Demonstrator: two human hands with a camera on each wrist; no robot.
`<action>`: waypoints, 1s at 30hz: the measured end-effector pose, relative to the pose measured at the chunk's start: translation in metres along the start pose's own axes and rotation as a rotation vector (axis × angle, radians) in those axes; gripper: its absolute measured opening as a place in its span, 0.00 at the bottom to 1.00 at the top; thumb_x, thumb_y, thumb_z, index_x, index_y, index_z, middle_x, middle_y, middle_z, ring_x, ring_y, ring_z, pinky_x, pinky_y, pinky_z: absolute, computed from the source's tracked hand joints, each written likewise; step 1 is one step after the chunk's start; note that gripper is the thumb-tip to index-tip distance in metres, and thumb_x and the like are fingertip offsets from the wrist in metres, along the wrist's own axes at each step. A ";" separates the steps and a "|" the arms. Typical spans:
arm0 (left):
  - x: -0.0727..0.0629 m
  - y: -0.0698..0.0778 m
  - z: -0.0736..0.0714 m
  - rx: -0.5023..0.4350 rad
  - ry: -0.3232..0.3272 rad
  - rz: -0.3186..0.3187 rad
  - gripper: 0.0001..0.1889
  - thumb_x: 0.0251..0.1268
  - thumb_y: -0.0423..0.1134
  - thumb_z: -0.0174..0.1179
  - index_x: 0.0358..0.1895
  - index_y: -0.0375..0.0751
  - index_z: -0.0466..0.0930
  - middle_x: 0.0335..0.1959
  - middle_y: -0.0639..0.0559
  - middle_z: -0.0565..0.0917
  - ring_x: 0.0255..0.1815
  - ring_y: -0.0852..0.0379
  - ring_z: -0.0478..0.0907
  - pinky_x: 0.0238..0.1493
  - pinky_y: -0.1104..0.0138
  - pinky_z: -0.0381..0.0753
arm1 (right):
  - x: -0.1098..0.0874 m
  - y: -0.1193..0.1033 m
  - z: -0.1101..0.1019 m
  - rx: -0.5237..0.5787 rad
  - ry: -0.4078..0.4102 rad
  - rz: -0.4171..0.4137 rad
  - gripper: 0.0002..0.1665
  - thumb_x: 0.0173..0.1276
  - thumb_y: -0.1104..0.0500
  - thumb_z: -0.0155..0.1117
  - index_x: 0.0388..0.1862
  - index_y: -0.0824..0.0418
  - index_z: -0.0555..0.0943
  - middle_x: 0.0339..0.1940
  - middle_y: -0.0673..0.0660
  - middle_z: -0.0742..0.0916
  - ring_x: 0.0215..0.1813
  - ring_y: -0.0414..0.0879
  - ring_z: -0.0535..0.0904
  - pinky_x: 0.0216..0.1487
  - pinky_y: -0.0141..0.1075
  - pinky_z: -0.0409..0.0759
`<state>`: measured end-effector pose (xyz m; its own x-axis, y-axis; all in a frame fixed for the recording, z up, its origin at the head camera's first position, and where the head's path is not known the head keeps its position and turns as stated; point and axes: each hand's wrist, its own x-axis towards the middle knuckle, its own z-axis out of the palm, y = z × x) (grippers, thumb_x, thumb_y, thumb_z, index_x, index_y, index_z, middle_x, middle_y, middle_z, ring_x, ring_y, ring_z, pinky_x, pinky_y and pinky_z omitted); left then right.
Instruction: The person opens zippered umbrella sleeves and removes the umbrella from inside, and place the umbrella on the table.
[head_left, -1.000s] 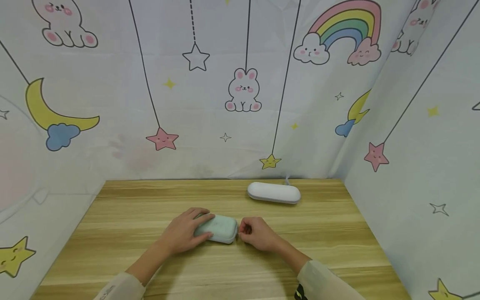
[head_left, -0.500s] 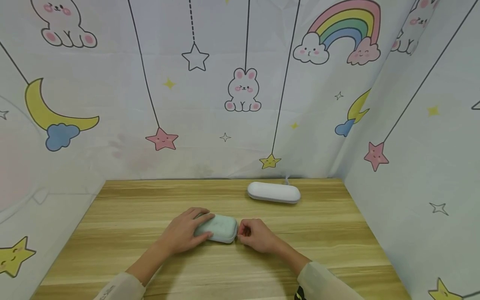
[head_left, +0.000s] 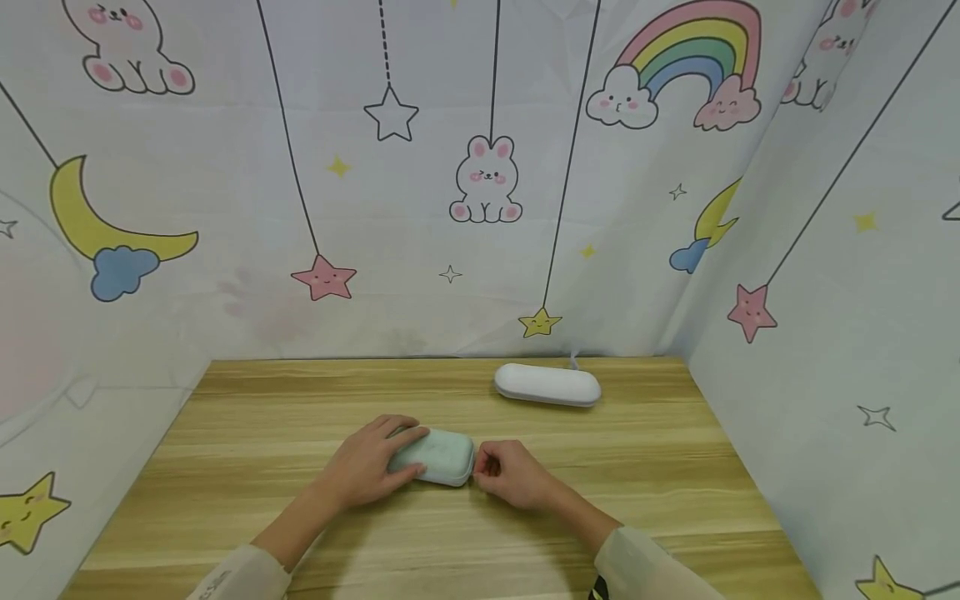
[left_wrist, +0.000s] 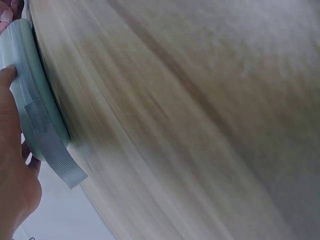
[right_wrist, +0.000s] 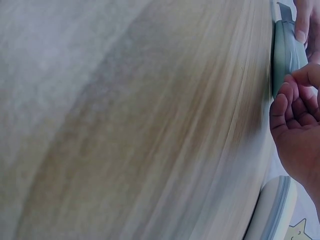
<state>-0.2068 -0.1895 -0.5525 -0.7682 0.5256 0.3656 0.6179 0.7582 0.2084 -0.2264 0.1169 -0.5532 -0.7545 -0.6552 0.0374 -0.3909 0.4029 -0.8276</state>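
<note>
A mint-green zippered case (head_left: 446, 458) with rounded corners lies on the table. My left hand (head_left: 367, 467) grips its left part, fingers over the top and thumb along the near side. At the case's right end, my right hand (head_left: 513, 473) has curled fingers, with thumb and index finger pinching the small zipper pull, mostly hidden by the fingertips. In the left wrist view a grey zipper band (left_wrist: 20, 60) runs along the case's side, and a ribbed grey strap (left_wrist: 55, 150) sticks out from the end near the left hand.
A longer white case (head_left: 547, 385) with rounded ends lies farther back, right of centre, a small loop behind it. The wood-grain table (head_left: 300, 400) meets a white printed cloth (head_left: 420, 317) at the back, with more cloth at both sides.
My right hand has shifted slightly toward me and to the left, around the case's right end. My left hand and the green case have stayed in place.
</note>
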 end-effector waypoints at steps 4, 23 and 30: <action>0.000 0.000 0.000 0.002 0.002 -0.001 0.29 0.71 0.63 0.66 0.68 0.52 0.83 0.64 0.51 0.82 0.66 0.50 0.77 0.64 0.51 0.80 | -0.001 0.000 0.002 0.014 -0.015 0.006 0.09 0.70 0.69 0.68 0.33 0.56 0.82 0.27 0.44 0.83 0.29 0.34 0.77 0.31 0.28 0.77; -0.001 -0.001 0.002 -0.010 0.022 -0.006 0.28 0.70 0.62 0.68 0.67 0.52 0.84 0.63 0.52 0.82 0.64 0.49 0.78 0.61 0.50 0.82 | -0.003 -0.009 0.008 -0.029 -0.008 -0.028 0.10 0.69 0.70 0.68 0.32 0.55 0.81 0.25 0.43 0.82 0.28 0.32 0.76 0.30 0.27 0.77; -0.001 -0.001 0.003 -0.014 0.031 0.003 0.28 0.70 0.62 0.68 0.67 0.52 0.84 0.63 0.52 0.82 0.64 0.49 0.78 0.61 0.50 0.81 | -0.002 -0.008 0.011 -0.056 -0.012 -0.033 0.10 0.69 0.69 0.69 0.33 0.55 0.82 0.26 0.43 0.82 0.29 0.32 0.76 0.31 0.27 0.77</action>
<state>-0.2075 -0.1899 -0.5558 -0.7611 0.5152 0.3942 0.6223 0.7513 0.2197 -0.2159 0.1080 -0.5524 -0.7348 -0.6759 0.0570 -0.4443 0.4161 -0.7934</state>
